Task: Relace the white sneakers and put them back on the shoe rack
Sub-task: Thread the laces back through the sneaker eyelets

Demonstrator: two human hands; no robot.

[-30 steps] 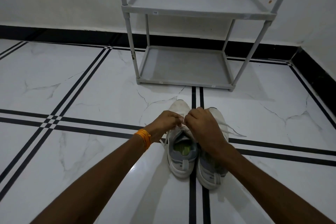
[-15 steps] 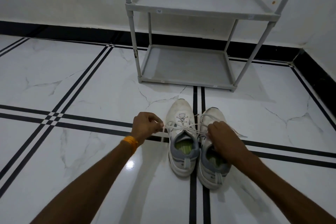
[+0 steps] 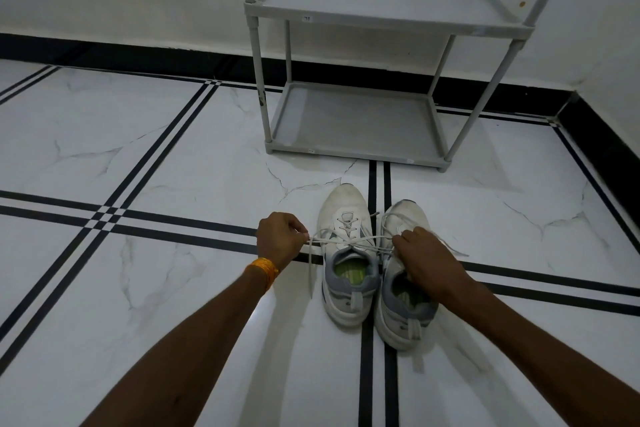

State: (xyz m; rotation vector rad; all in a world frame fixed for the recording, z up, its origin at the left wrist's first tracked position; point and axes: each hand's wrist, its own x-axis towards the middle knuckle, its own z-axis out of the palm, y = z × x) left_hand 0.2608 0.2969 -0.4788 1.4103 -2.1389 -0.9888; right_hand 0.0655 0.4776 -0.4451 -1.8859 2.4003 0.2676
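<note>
Hands have spread apart, each pinching lace (image 3: 349, 242); sneakers (image 3: 346, 253) point toward rack (image 3: 356, 149).

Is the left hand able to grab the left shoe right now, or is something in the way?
Probably yes. The left hand is just beside the left shoe with only bare floor between, but it is pinching the lace and would have to let go first.

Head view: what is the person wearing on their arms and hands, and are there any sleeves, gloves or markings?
Both forearms are bare right down to the frame edge, with no sleeves in view. The left hand and right hand have no gloves, and no rings show. The only thing worn is an orange thread wristband, several strands wound around the left wrist. The right wrist carries nothing. No other markings are visible.
</note>
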